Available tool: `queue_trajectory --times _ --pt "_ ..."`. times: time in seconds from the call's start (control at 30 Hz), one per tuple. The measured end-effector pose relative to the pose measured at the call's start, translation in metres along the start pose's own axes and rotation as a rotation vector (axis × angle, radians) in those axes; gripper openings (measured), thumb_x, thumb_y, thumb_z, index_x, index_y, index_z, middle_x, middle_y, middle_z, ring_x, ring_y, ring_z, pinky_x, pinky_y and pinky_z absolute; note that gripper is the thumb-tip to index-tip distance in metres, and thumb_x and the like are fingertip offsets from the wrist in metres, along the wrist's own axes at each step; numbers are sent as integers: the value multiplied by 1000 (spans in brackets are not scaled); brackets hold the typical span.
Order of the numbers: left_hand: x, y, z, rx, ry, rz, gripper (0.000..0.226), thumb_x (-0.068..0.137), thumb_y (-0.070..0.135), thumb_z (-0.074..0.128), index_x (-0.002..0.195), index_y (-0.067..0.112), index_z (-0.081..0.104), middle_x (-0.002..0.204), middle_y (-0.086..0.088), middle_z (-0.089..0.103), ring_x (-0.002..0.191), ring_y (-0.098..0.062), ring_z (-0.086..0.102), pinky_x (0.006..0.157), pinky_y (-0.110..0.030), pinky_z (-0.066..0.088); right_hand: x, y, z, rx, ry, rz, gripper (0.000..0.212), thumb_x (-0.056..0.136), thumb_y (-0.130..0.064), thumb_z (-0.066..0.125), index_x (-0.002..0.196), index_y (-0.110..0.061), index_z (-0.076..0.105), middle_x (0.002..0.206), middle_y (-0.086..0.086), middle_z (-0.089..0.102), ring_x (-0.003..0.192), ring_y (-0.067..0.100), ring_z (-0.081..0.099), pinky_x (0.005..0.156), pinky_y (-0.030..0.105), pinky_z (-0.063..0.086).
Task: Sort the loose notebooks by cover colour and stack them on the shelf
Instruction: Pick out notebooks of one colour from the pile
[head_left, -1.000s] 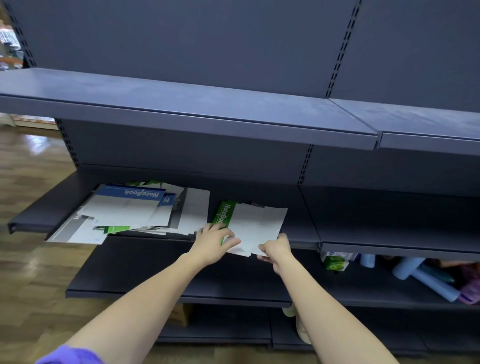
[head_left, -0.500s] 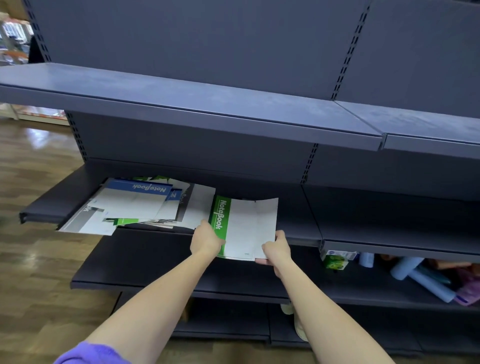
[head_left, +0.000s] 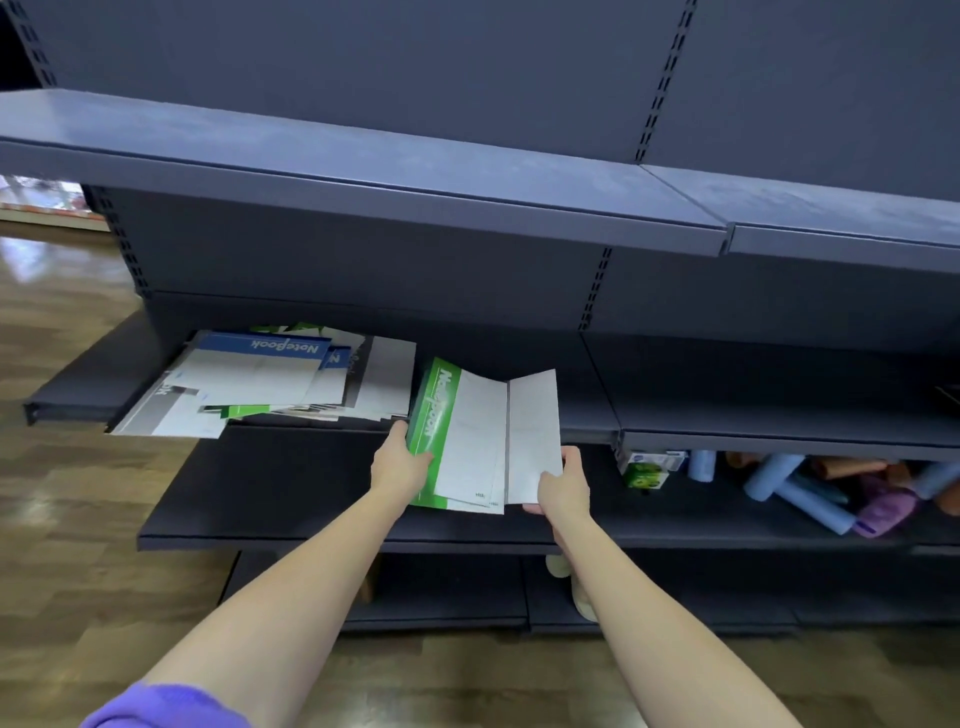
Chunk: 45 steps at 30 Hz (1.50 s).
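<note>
"NoteBook" stands in white letters on the green band of the green notebook (head_left: 434, 410), and upside down on the blue band of the blue notebook (head_left: 265, 345).

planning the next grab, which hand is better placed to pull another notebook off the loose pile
Left, probably. The left hand grips the green notebooks at the edge nearest the pile, which lies to its left. The right hand holds their far side, with the notebooks between it and the pile.

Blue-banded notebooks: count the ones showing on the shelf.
2, both in the loose pile at left: the top blue notebook, and a second blue corner peeking out beside it. More may lie hidden underneath.
</note>
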<state>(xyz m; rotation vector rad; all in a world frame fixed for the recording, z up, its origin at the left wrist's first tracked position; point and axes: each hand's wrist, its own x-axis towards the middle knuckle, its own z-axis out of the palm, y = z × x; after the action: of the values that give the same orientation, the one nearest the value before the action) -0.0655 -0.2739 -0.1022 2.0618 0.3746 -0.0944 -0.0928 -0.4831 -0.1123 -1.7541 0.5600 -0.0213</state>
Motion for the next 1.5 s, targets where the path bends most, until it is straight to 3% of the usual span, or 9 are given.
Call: queue_trajectory --times 0.07,0.13,0.27,0.5,0.63,0.8,1.13,1.33,1.5 --pt "-5 4 7 -19 10 44 57 99 12 58 150 15 33 144 -12 49 93 -21 58 72 -29 45 -3 7 -10 -1 39 -12 37 93 3 36 118 -21 46 108 0 61 93 22 64 65 37 63" --pt "-12 12 17 -16 34 71 46 100 13 55 142 17 39 130 -10 58 78 -17 55 66 -34 50 -5 12 -27 6 93 -15 36 92 4 35 116 -22 46 105 -1 60 89 21 63 65 38 63" --pt "-29 38 49 7 54 114 17 99 12 52 113 16 42 104 -5 64 75 -23 59 67 -41 52 0 17 -81 50 161 1 39 91 5 35 115 -23 47 106 2 58 94 27 61 67 40 63" --pt "-78 108 146 155 18 227 13 100 14 50 105 15 39 95 -2 60 75 -21 57 55 -33 42 8 49 -215 148 305 22 39 91 3 36 116 -25 48 107 0 57 86 18 58 67 41 63" --pt "-108 148 210 186 -23 287 13 100 12 52 106 11 41 98 -4 58 83 -25 57 57 -33 41 9 76 -293 221 364 40 34 92 2 38 114 -22 48 105 2 59 86 18 59 60 37 61" --pt "-141 194 296 190 -94 346 14 99 18 56 104 13 43 102 -7 61 90 -31 60 75 -45 53 10 90 -378 280 387 53 36 89 1 37 114 -22 50 105 2 60 89 21 61 52 28 54" --pt "-207 263 423 183 -203 423 14 100 18 54 105 13 42 102 -7 61 89 -30 61 73 -44 52 17 111 -519 288 472 60 38 85 5 36 111 -19 50 100 -4 58 83 14 59 59 34 59" --pt "-211 294 470 207 -230 436 14 100 19 53 102 14 41 100 -7 62 86 -29 61 74 -46 54 41 112 -563 338 468 59 36 86 2 38 110 -21 52 106 4 64 89 24 64 59 35 60" --pt "-202 333 528 223 -269 484 13 100 19 52 103 12 41 99 -6 60 79 -25 58 65 -39 49 78 114 -612 329 512 72 34 89 2 39 110 -23 51 106 4 64 90 25 65 57 32 58"
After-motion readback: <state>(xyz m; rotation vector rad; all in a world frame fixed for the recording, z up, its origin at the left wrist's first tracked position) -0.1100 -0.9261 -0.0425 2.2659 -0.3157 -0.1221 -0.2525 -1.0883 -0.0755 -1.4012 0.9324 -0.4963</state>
